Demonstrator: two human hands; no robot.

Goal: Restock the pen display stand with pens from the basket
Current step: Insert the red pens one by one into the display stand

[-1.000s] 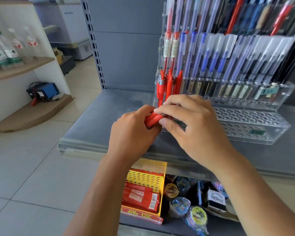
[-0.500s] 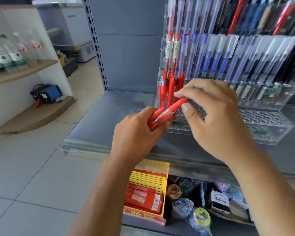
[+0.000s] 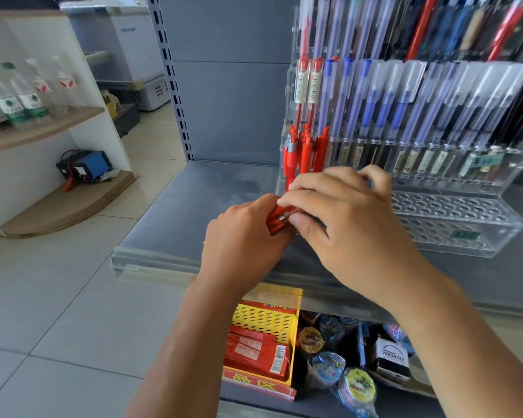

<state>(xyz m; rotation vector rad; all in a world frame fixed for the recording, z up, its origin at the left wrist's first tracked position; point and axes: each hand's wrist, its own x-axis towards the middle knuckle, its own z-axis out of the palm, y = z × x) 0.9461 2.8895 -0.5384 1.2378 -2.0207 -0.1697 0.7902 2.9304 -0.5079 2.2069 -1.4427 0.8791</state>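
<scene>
Just in front of the clear acrylic pen display stand [image 3: 477, 236], at its left end, the left hand [image 3: 242, 245] has its fingers curled round a bundle of red plastic pens [image 3: 274, 223]. The right hand [image 3: 354, 224] lies against it, forefinger and thumb closed in what looks like a pinch on a single red pen [image 3: 285, 218] at the top of the bundle; its other fingers are loosely bent above the stand's front tier. The step in hand seems to be drawing one pen free. To do it well, pull along the pen's length so the neighbours do not drag out with it, and keep the left grip firm but not crushing. Then turn the pen upright, tip down, and seat it beside the row of standing red pens [image 3: 304, 152] at the stand's left end, so colours stay grouped. The empty round holes [image 3: 429, 206] on the stand's front tiers are the other free slots. The stand rests on a grey metal shelf [image 3: 224, 182]. Below the stand, under that shelf, sits a yellow perforated plastic basket [image 3: 264, 319]. Whether it holds more pens I cannot tell.
</scene>
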